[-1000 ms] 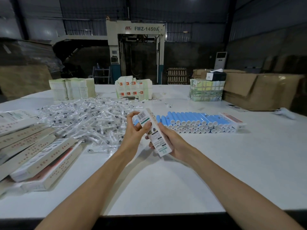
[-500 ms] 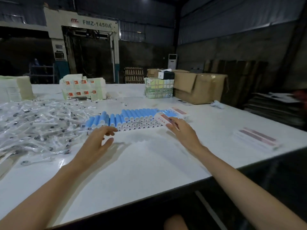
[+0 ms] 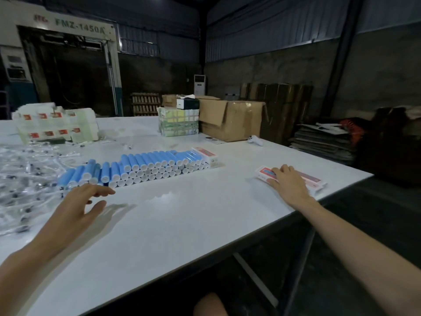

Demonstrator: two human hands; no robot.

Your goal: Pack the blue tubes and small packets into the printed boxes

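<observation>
Head view. A: right hand (image 3: 289,184) rests flat, fingers slightly apart, on the flat red-and-white printed cardboard box (image 3: 314,179), right side, by the white table (image 3: 182,236) edge. Left hand (image 3: 77,208) hovers empty, fingers loosely spread, just near of the blue plastic tubes (image 3: 136,164)
B: Suggest dragging the box left, towards the tubes, before opening it. Clear small packets (image 3: 25,176) lie heaped at left

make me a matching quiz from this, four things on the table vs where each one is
Things:
1 blue tubes
2 right hand
3 cardboard box
4 clear packets

Places:
a resting on a flat printed box near the right edge
b loose heap on the left
c far side, flap open
d stacked in rows in the middle

Pairs: 1-d, 2-a, 3-c, 4-b
</observation>
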